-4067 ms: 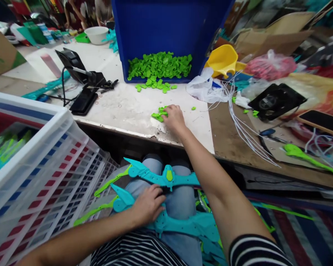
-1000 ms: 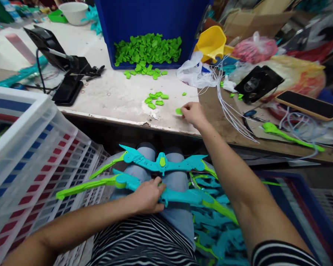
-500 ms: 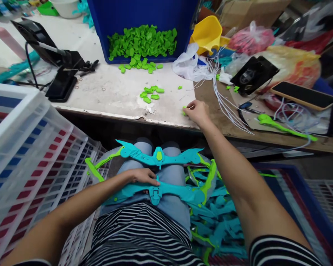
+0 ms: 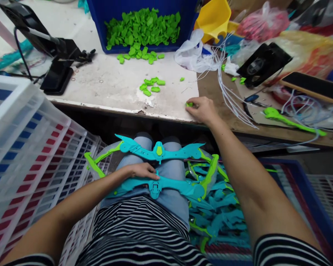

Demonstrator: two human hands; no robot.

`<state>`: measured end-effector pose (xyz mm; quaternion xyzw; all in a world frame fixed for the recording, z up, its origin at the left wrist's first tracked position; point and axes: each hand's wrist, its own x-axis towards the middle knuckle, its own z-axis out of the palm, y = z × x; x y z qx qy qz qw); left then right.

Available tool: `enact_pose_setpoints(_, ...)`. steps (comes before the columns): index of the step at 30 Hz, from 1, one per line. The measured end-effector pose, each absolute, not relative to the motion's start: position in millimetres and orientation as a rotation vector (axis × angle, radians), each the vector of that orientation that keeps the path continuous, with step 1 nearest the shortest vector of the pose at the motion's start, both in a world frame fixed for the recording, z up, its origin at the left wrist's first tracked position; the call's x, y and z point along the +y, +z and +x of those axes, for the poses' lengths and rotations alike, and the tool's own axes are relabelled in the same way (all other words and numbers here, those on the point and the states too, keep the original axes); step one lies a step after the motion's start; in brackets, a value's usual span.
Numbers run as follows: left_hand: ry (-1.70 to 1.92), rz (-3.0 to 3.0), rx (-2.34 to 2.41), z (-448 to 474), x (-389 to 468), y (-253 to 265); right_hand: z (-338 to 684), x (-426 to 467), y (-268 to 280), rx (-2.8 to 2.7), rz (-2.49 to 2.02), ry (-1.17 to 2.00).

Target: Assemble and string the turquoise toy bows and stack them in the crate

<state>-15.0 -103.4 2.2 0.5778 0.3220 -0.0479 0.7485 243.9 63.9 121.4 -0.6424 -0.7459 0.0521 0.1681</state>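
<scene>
Two teal toy bows with lime-green limbs lie across my lap. The farther toy bow (image 4: 140,150) has a green piece in its centre, while the nearer toy bow (image 4: 172,184) shows an uncovered slot there. My left hand (image 4: 144,171) is closed on the nearer bow, thumb and fingers by its central peg. At the table's front edge, my right hand (image 4: 204,110) pinches a small green plastic piece (image 4: 188,105). A small group of loose green pieces (image 4: 152,85) lies to the left of that hand.
A blue bin (image 4: 100,29) on the table holds many green pieces. White cords (image 4: 223,81), a black fan-like device (image 4: 263,64) and a phone (image 4: 313,87) lie right. A white plastic crate (image 4: 44,147) stands left; teal bows (image 4: 222,218) are heaped at my right.
The view has tilted slightly down, so the table things sit higher. My right hand stays at the table edge, and its green piece shows more plainly. My left hand keeps its place on the bow.
</scene>
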Motion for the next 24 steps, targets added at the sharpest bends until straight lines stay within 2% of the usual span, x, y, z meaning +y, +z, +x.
enact_pose_setpoints(5,-0.090,1.195,0.643,-19.2,-100.7,1.1,230.2,24.6,118.1,-2.071,-1.744,0.279)
enact_pose_setpoints(11,-0.097,1.072,0.622,-23.6,-99.0,-3.6,185.2,-142.0,80.8,-2.247,-1.314,0.556)
enact_pose_setpoints(14,-0.108,1.039,0.609,-23.0,-99.7,-6.3,169.8,-206.7,47.5,-2.292,-1.195,0.548)
enact_pose_setpoints(18,-0.099,1.076,0.659,-22.4,-100.8,-8.5,159.6,-232.4,19.2,-2.293,-1.258,0.422)
enact_pose_setpoints(24,-0.103,1.226,0.595,-25.4,-103.0,-1.6,156.3,-233.7,11.4,-2.283,-1.363,0.376)
